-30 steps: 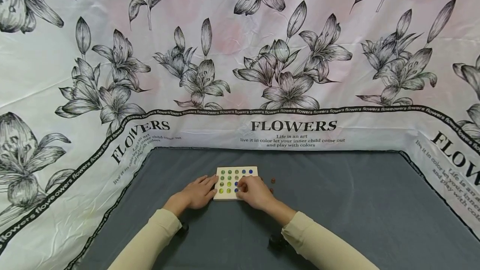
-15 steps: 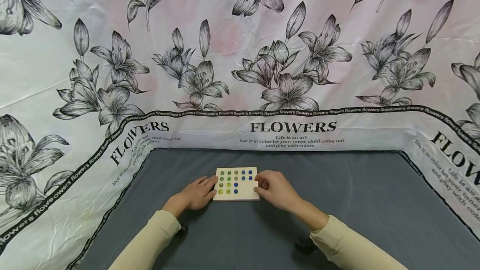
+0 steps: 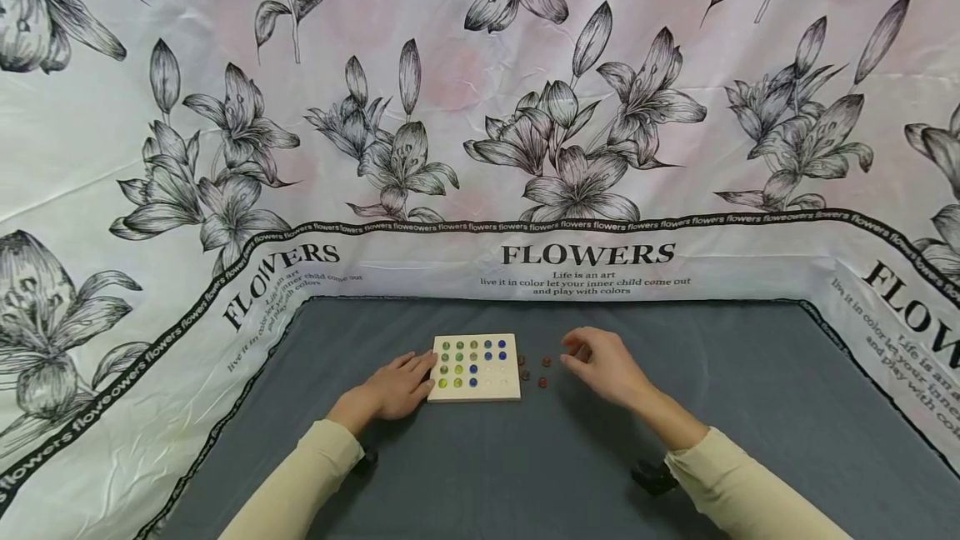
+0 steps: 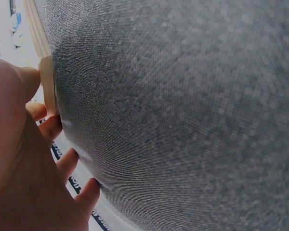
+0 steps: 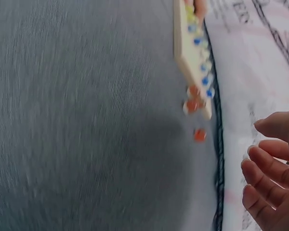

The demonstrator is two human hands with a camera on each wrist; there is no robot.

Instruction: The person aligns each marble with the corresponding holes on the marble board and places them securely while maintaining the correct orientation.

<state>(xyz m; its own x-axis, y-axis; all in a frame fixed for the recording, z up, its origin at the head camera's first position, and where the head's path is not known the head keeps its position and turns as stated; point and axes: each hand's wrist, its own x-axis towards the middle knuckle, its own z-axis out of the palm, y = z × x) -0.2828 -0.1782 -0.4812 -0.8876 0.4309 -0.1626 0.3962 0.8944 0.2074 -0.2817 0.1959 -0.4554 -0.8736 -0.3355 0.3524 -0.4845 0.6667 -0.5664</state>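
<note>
A pale wooden board (image 3: 501, 388) with small hollows lies flat on the grey cloth. Green, yellow and blue glass marbles (image 3: 473, 370) sit in most of its rows, while several hollows at the front right hold none. Along its left edge rests my left hand (image 3: 388, 388), fingers extended; in the left wrist view its thumb and fingertips touch the board's side (image 4: 47, 86). Several reddish-brown marbles (image 3: 542, 382) lie loose just right of the board. My right hand (image 3: 606, 367) hovers right of them, its fingers loosely bent and apart from the thumb (image 5: 277, 126), nothing between them.
Grey cloth (image 3: 720, 407) covers the work surface around the board. Behind it rises a white and pink sheet (image 3: 420, 265) printed with lilies and lettering. Dark wrist-worn devices sit under both sleeves, one at the right wrist (image 3: 652, 477).
My right hand has moved from over the board's front right to beyond the loose reddish marbles, uncovering a blue marble and the marbles on the cloth. My left hand has stayed put.
</note>
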